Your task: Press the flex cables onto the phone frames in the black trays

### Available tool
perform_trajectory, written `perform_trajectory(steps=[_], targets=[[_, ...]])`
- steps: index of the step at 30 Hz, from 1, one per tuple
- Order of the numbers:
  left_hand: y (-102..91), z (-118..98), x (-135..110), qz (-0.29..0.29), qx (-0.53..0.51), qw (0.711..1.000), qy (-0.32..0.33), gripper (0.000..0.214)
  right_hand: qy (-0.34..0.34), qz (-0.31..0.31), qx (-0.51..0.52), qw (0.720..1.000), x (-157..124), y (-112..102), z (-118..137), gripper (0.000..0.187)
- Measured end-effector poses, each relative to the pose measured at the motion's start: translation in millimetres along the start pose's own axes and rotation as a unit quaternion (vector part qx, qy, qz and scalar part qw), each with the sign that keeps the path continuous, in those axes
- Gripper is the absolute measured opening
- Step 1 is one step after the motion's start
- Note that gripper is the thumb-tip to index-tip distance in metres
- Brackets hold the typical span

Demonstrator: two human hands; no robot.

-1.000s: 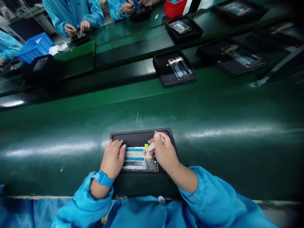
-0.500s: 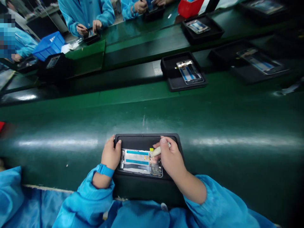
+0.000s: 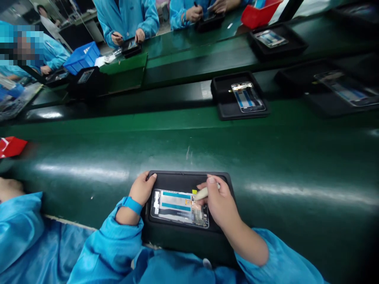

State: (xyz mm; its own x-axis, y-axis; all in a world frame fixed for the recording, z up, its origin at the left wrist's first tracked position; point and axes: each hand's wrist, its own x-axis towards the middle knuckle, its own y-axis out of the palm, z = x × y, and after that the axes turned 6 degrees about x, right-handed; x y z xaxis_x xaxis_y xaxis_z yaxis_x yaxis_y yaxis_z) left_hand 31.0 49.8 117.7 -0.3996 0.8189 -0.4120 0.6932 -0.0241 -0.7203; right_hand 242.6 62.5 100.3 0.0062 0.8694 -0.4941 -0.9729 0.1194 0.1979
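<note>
An opened smartphone lies in a shallow black tray in front of me. It shows a silver back with two blue strips, and bare circuitry at its right end. My left hand grips the tray at its upper left corner, thumb over the rim. In my right hand is a cream-coloured, stick-like tool, pinched between the fingers. Its tip is at the phone's upper right part, beside a small yellow tab; whether it touches is too small to tell.
Beyond the green bench, black trays with opened phones stand on and beside a dark track. A red bin is at left, a blue bin farther back. Co-workers in blue handle phones opposite; another person's hand rests at left.
The view has shifted, so the scene appears lower and farther right. My left hand sits slightly closer to the tray's corner, uncovering the phone's left end. The tool stays near the same spot.
</note>
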Motion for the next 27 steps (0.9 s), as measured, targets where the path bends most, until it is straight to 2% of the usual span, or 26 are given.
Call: perform_trajectory(steps=[6,12,17,19,22,24,27], targets=[[-3.2,2,2,0.015,-0.035,0.999,-0.007,0.036,0.003,0.0,0.011,1.0,1,-1,-2,0.05],[-10.1,5,-1,0.105,-0.101,0.989,-0.01,0.043,0.012,0.007,0.035,0.999,1,-3,-6,0.051],[-14.5,10,-5,0.108,-0.203,0.973,-0.015,0.042,0.018,-0.004,0.06,0.998,-5,-3,4,0.046],[-21.6,13,-3,0.076,-0.274,0.958,-0.026,0.042,0.0,-0.025,0.064,0.998,-8,-3,13,0.042],[-41.5,21,5,-0.018,-0.371,0.927,-0.057,0.037,-0.035,-0.064,0.072,0.995,-9,-2,29,0.041],[-58.1,29,13,-0.116,-0.442,0.883,-0.107,0.023,-0.039,-0.082,0.076,0.993,-6,-1,36,0.043],[-79.0,45,26,-0.241,-0.519,0.796,-0.198,0.005,-0.018,-0.101,0.061,0.993,3,0,34,0.045]])
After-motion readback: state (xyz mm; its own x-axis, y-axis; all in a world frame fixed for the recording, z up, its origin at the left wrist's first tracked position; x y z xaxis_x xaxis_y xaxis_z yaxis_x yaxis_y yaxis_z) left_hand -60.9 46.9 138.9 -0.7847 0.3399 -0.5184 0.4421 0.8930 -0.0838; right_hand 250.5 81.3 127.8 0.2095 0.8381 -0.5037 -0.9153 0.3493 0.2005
